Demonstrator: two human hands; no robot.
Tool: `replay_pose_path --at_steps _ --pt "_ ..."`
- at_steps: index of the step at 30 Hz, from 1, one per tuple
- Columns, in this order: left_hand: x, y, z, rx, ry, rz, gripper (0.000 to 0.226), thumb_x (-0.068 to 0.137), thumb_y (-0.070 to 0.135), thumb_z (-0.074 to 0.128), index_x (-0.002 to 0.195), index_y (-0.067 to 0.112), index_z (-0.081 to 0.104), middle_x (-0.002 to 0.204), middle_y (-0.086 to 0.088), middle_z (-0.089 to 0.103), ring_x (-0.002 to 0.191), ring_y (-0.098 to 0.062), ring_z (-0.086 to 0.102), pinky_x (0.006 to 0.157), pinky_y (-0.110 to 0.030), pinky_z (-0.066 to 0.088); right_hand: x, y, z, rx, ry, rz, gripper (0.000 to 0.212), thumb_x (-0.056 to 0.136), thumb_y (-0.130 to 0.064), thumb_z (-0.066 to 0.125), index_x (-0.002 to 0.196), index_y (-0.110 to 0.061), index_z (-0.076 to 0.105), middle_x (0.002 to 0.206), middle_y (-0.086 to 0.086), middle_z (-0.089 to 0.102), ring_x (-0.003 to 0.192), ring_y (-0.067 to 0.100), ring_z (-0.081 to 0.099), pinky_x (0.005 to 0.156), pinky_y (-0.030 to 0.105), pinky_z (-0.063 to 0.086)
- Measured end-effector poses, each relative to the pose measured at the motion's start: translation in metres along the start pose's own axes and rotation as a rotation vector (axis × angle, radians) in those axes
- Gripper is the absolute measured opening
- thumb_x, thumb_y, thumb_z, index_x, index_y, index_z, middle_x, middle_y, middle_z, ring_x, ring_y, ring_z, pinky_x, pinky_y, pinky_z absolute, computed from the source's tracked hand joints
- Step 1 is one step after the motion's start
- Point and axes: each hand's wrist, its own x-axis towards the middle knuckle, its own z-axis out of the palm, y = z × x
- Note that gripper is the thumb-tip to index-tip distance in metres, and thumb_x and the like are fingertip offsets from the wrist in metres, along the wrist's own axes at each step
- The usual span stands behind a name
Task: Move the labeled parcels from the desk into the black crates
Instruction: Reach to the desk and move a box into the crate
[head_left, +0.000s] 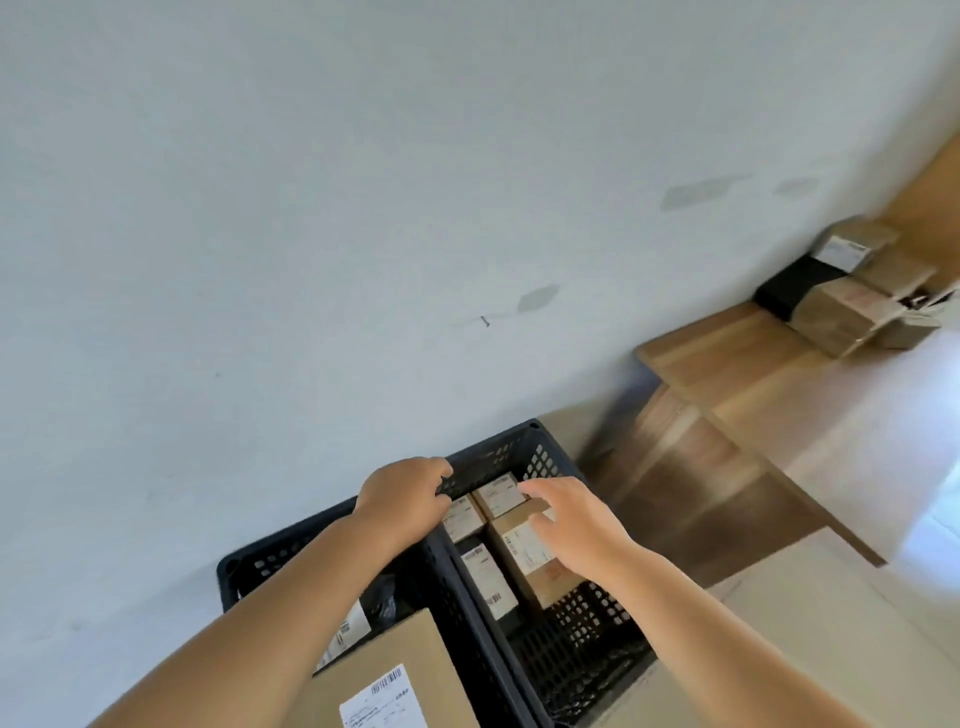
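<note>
Two black crates stood side by side on the floor against the pale wall (260, 208). The left crate (244, 569) held one large brown parcel (384, 660) with a white barcode label, and under it one dark bag with its own label (349, 631). The left hand (402, 499) was above the back corner where the two crates meet, its fingers curled down at the rim; whether it really gripped the rim, I could not tell. The right crate (582, 654) held four labeled parcels: two small ones at the back (464, 517) (501, 494), one dark flat one (488, 577) and one bigger brown box (540, 566). The right hand (571, 519) was open with its fingers spread apart, placed over the bigger brown box and reaching toward the small back parcel; it held nothing, and contact was not clear. To the right, the wooden tabletop (727, 358) carried a pile of parcels (852, 291) at its far end, some brown and at least one black; this part was blurred, so I could not count them exactly.
</note>
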Motion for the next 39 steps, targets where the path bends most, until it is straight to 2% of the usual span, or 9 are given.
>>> replay_pose_path --at_steps 2,6,12,15,17,24,28,35,39 --pt "0.004 0.032 -0.009 0.012 0.018 0.073 0.043 0.095 0.031 0.048 0.137 0.025 0.047 0.135 0.006 0.055 0.122 -0.013 0.052 0.097 -0.029 0.043 -0.018 0.016 -0.024 0.009 0.036 0.036 0.043 0.1 -0.015 0.041 0.14 -0.028 0.047 0.143 -0.006 0.047 0.118 0.015 0.055 0.094 0.03 0.045" --pt "0.009 0.097 -0.017 0.038 0.046 0.208 0.041 0.094 0.031 0.048 0.134 0.024 0.051 0.132 0.005 0.058 0.119 -0.013 0.054 0.095 -0.028 0.045 -0.054 0.056 -0.064 0.013 0.127 0.106 0.04 0.098 -0.018 0.044 0.136 -0.028 0.051 0.139 -0.007 0.051 0.125 0.014 0.05 0.102 0.029 0.04" --pt "0.012 0.191 -0.01 0.052 0.04 0.364 0.036 0.094 0.031 0.049 0.129 0.024 0.056 0.125 0.006 0.063 0.113 -0.014 0.057 0.094 -0.029 0.046 -0.113 0.12 -0.111 0.194 0.254 0.173 0.036 0.096 -0.018 0.048 0.13 -0.027 0.058 0.126 -0.009 0.062 0.115 0.006 0.056 0.096 0.021 0.042" --pt "0.009 0.236 -0.001 0.055 0.03 0.413 0.036 0.094 0.031 0.05 0.129 0.024 0.056 0.124 0.007 0.063 0.112 -0.013 0.058 0.094 -0.027 0.045 -0.14 0.153 -0.128 0.216 0.304 0.194 0.036 0.096 -0.017 0.047 0.129 -0.025 0.058 0.122 -0.01 0.062 0.115 0.008 0.056 0.097 0.024 0.044" --pt "0.007 0.265 0.008 0.051 0.017 0.429 0.036 0.094 0.033 0.051 0.129 0.025 0.055 0.123 0.007 0.063 0.111 -0.012 0.058 0.094 -0.027 0.045 -0.157 0.178 -0.137 0.239 0.326 0.204 0.036 0.096 -0.018 0.046 0.129 -0.024 0.059 0.12 -0.01 0.063 0.114 0.008 0.057 0.097 0.026 0.046" --pt "-0.001 0.378 0.049 0.052 -0.057 0.46 0.039 0.092 0.043 0.052 0.127 0.027 0.056 0.119 0.011 0.064 0.107 -0.007 0.058 0.089 -0.025 0.047 -0.207 0.275 -0.178 0.239 0.345 0.203 0.034 0.093 -0.017 0.046 0.119 -0.027 0.066 0.115 -0.014 0.065 0.107 0.004 0.059 0.089 0.018 0.044" --pt "0.005 0.448 0.074 0.067 -0.081 0.46 0.039 0.089 0.049 0.053 0.122 0.028 0.058 0.116 0.012 0.064 0.104 -0.008 0.059 0.088 -0.028 0.05 -0.228 0.335 -0.211 0.215 0.389 0.193 0.034 0.088 -0.016 0.049 0.111 -0.031 0.069 0.102 -0.019 0.067 0.098 0.003 0.061 0.085 0.019 0.047" --pt "0.026 0.542 0.119 -0.016 -0.077 0.449 0.041 0.088 0.052 0.056 0.12 0.027 0.061 0.111 0.011 0.066 0.099 -0.006 0.06 0.086 -0.026 0.049 -0.246 0.422 -0.26 0.276 0.436 0.139 0.028 0.089 -0.015 0.054 0.11 -0.026 0.071 0.106 -0.01 0.07 0.101 0.006 0.064 0.093 0.031 0.051" --pt "0.046 0.577 0.132 -0.061 -0.059 0.432 0.04 0.088 0.049 0.057 0.121 0.026 0.06 0.112 0.012 0.066 0.1 -0.003 0.06 0.087 -0.024 0.048 -0.244 0.46 -0.286 0.282 0.474 0.125 0.026 0.091 -0.017 0.054 0.108 -0.025 0.072 0.104 -0.013 0.069 0.1 0.004 0.063 0.093 0.027 0.05"
